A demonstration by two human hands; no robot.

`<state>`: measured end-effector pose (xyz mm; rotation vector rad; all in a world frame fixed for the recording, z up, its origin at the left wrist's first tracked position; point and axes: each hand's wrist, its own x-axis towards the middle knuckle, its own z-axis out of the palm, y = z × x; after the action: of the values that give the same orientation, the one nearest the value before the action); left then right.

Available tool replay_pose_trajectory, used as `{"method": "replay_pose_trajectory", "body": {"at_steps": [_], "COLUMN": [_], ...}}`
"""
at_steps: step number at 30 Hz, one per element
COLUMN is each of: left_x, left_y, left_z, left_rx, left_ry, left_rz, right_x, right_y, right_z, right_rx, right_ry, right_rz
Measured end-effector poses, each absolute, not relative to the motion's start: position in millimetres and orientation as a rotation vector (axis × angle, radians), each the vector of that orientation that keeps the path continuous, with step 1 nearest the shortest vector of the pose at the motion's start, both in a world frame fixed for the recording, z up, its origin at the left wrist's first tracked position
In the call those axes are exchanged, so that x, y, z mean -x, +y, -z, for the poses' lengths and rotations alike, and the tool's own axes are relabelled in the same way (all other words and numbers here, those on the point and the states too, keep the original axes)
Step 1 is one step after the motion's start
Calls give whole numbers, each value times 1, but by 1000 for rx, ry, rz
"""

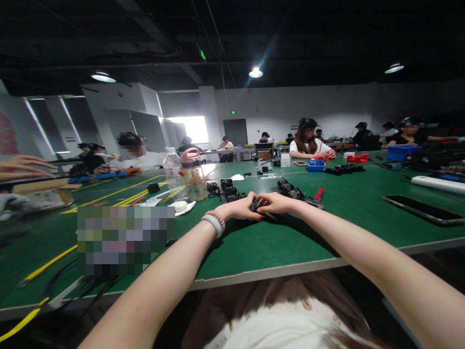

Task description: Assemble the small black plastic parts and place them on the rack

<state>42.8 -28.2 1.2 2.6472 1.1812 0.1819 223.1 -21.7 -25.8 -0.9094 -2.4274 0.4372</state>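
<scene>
My left hand (pixel 242 207) and my right hand (pixel 273 203) meet over the green table, both closed on one small black part (pixel 254 205). Its exact kind cannot be made out, since my fingers cover much of it. Behind my left hand lies a group of black parts (pixel 228 190). A second cluster of black parts (pixel 288 188) lies just beyond my right hand. To the right of that cluster is a tool with a red handle (pixel 319 194), probably pliers; its head is partly hidden by my right forearm.
A bottle with a pink lid (pixel 194 177) and a clear plastic bottle (pixel 172 174) stand left of my hands. A phone (pixel 423 209) lies at the right. Blue bins (pixel 316 166) and red parts (pixel 358 158) sit farther back. Another person's hand (pixel 27 166) reaches in at far left.
</scene>
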Motion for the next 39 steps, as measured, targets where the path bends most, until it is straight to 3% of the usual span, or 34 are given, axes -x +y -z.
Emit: {"method": "replay_pose_trajectory", "body": {"at_steps": [39], "left_x": [-47], "left_y": [-34], "left_z": [-2], "left_rx": [-2636], "left_ry": [1232], "left_rz": [-142], "right_x": [-225], "right_y": [-21], "right_z": [28], "right_rx": [941], "right_ry": [-2415], "right_rz": [-436]}}
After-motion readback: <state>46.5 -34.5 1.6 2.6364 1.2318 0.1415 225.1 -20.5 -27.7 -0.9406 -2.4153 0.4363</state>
